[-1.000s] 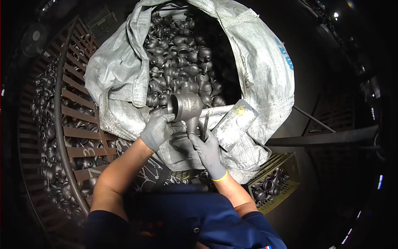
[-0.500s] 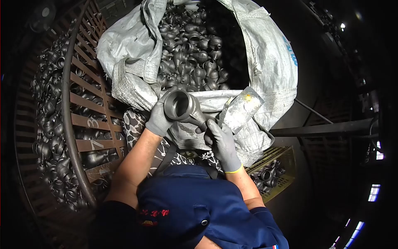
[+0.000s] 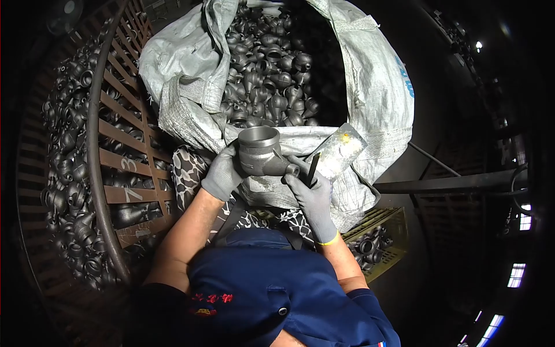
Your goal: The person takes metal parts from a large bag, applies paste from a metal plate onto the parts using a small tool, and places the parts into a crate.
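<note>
Both of my hands wear grey gloves. My left hand (image 3: 224, 173) grips the wide body of a dark grey metal fitting (image 3: 260, 153), whose round opening faces up. At the fitting's narrow end, on the right, my right hand (image 3: 312, 196) has its fingers closed round it. A thin dark stick-like tool (image 3: 313, 168) also stands up from my right hand. Just behind the fitting is the rim of a large white woven sack (image 3: 378, 92), with many similar fittings (image 3: 269, 75) inside. A worn metal plate (image 3: 340, 151) lies on the sack's near rim, beyond my right hand.
On the left stands a brown slatted metal cage (image 3: 124, 162) filled with fittings. A yellow-green plastic crate (image 3: 393, 254) holding several fittings is at the lower right. A dark metal bar (image 3: 451, 184) extends rightward from beside the sack.
The fitting has been turned in my hands, so its opening now points up. My view has shifted, putting the sack higher in the picture than a second ago.
</note>
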A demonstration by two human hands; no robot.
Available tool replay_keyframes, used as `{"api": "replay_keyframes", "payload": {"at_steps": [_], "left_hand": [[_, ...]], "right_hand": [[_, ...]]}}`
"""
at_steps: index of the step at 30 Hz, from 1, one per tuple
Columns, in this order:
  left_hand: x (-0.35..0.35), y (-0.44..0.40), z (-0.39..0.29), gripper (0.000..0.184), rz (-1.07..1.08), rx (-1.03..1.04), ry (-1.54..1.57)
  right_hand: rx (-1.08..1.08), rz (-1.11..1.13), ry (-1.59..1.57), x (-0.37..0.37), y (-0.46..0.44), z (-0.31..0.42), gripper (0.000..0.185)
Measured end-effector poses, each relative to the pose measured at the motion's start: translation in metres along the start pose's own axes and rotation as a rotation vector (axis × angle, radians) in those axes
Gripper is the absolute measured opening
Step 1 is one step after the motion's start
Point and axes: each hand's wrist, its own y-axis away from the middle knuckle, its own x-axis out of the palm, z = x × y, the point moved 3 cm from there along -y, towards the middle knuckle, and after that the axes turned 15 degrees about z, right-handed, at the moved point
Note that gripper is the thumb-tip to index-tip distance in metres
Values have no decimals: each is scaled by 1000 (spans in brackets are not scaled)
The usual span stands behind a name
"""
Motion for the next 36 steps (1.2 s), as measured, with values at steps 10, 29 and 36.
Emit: {"api": "replay_keyframes", "payload": {"at_steps": [10,29,36], "left_hand": [[36,6,-16,25,-172,290,-510],[78,11,-28,54,171,248,-666],[86,10,-27,56,156,211,-649]], "right_hand": [[115,5,-146,-9,-1,-15,48],[207,41,-500,-17,0,-51,48],[221,171,-339,-22,1,-65,53]]}}
